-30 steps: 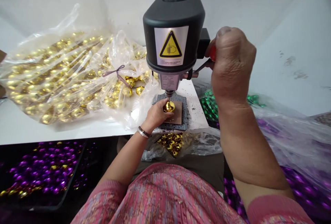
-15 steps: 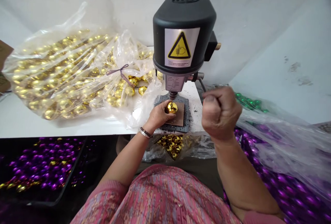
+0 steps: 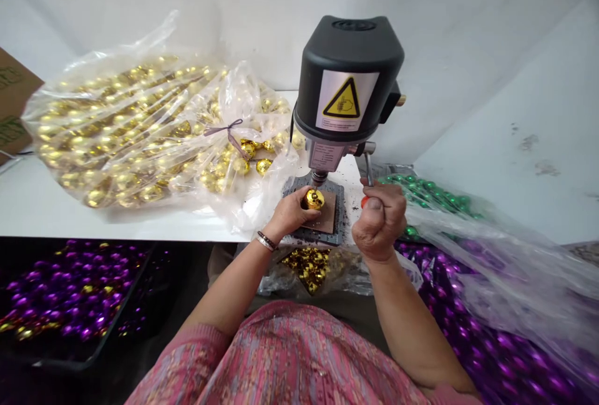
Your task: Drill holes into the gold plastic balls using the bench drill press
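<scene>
A small black bench drill (image 3: 349, 90) with a yellow warning label stands on the white table (image 3: 42, 205). My left hand (image 3: 290, 211) pinches a shiny gold ball (image 3: 314, 198) on a brown pad (image 3: 327, 216) over the drill's grey base, right under the bit. My right hand (image 3: 380, 221) is a fist around the drill's feed lever (image 3: 369, 171), whose red knob peeks out by my thumb, low beside the base.
A big clear bag of gold balls (image 3: 135, 124) lies on the table to the left. A smaller bag of gold balls (image 3: 311, 263) sits below the table edge. Purple balls fill a tray (image 3: 70, 292) lower left and a bag (image 3: 491, 330) at right, with green balls (image 3: 430, 193) behind.
My right hand swung the lever from high beside the drill head down to near the base. The left hand stayed on the gold ball under the bit.
</scene>
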Demonstrator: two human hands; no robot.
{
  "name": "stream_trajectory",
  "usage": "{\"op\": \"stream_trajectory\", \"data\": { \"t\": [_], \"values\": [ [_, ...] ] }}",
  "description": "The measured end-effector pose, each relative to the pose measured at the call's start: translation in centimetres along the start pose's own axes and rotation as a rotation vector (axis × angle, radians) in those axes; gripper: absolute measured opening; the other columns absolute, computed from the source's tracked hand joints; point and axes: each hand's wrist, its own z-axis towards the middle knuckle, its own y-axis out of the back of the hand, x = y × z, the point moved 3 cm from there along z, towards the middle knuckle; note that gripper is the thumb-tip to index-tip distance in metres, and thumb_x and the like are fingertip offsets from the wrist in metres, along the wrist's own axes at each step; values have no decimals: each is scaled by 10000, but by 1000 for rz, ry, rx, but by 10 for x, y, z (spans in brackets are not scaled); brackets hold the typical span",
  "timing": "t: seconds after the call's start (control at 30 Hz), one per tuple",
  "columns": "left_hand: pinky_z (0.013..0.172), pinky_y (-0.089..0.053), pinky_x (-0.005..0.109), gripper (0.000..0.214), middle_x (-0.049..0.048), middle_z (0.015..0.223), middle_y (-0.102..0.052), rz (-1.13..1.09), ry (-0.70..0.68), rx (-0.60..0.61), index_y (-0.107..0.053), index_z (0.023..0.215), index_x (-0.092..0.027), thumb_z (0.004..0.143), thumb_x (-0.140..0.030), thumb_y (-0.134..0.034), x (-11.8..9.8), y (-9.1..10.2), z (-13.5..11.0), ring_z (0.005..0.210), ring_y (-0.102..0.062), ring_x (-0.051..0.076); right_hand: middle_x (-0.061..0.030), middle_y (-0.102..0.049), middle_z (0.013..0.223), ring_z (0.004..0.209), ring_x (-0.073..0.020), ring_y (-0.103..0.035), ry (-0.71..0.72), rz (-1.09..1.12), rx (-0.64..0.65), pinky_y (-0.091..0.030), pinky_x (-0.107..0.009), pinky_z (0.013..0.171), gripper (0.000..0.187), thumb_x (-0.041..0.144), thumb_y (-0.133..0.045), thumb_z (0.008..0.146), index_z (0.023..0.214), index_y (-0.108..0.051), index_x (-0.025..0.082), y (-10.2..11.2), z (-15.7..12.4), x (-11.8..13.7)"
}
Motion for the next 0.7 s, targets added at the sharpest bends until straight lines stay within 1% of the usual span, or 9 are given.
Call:
{"op": "stream_trajectory", "data": {
  "t": [0.13, 0.27, 0.33, 0.4, 0.47, 0.53, 0.57, 0.63, 0.7],
  "values": [
    [885, -506, 314, 586, 29, 1125, -738, 13, -4, 5, -623, 1292, -209, 729, -281, -767, 1, -1, 1, 996, -676, 231, -20, -617, 875, 873, -155, -616, 12, 12, 11, -574, -368, 841, 270, 111, -453, 879, 1091, -565, 237, -3, -11, -6],
    [862, -502, 317, 580, 29, 1111, -733, 15, -9, -2, -615, 1281, -208, 727, -291, -768, 1, -3, 1, 982, -671, 235, -19, -616, 871, 858, -147, -601, 6, 17, 8, -564, -340, 804, 242, 132, -443, 899, 1086, -561, 231, -1, -14, -6],
    [854, -497, 313, 569, 32, 1098, -730, 17, -9, -28, -614, 1264, -203, 724, -295, -770, 0, -3, 0, 977, -668, 233, -18, -611, 849, 848, -144, -597, -18, 6, 9, -542, -328, 790, 196, 164, -434, 920, 1043, -577, 221, 2, -1, -1],
    [824, -492, 307, 503, 33, 1044, -727, 9, -20, -59, -629, 1205, -190, 732, -300, -758, -2, -3, -2, 932, -663, 224, -18, -604, 813, 805, -135, -583, -73, -23, 13, -511, -316, 762, 179, 216, -418, 948, 948, -597, 207, 6, 21, 7],
    [779, -482, 300, 422, 31, 982, -717, -4, -36, -91, -642, 1133, -175, 745, -305, -742, -3, -3, -5, 873, -649, 209, 1, -555, 718, 703, -113, -544, -215, -71, 6, -468, -293, 693, 262, 298, -397, 974, 821, -586, 199, 8, 49, 13],
    [751, -471, 293, 369, 32, 951, -707, -19, -54, -111, -646, 1087, -163, 755, -300, -729, -3, -1, -10, 841, -633, 196, 21, -498, 642, 610, -88, -481, -333, -30, 5, -418, -266, 615, 349, 348, -366, 981, 725, -546, 195, 8, 74, 17],
    [751, -469, 292, 358, 34, 954, -706, -29, -66, -110, -647, 1082, -159, 761, -295, -724, -3, 0, -12, 843, -630, 194, 27, -480, 624, 589, -78, -461, -366, -2, 4, -400, -256, 597, 362, 349, -360, 976, 696, -529, 193, 7, 83, 19],
    [786, -473, 297, 371, 43, 993, -709, -48, -98, -100, -647, 1115, -155, 775, -287, -717, -3, 2, -16, 882, -635, 198, 32, -470, 607, 571, -66, -446, -407, 51, -1, -379, -242, 574, 355, 343, -364, 957, 673, -510, 188, 4, 93, 20],
    [828, -478, 309, 415, 53, 1042, -713, -54, -119, -91, -639, 1177, -160, 789, -285, -715, -1, 4, -19, 929, -642, 207, 33, -473, 601, 566, -64, -448, -435, 85, -20, -366, -239, 556, 339, 354, -377, 941, 679, -509, 184, 1, 95, 19]
  ]
}}
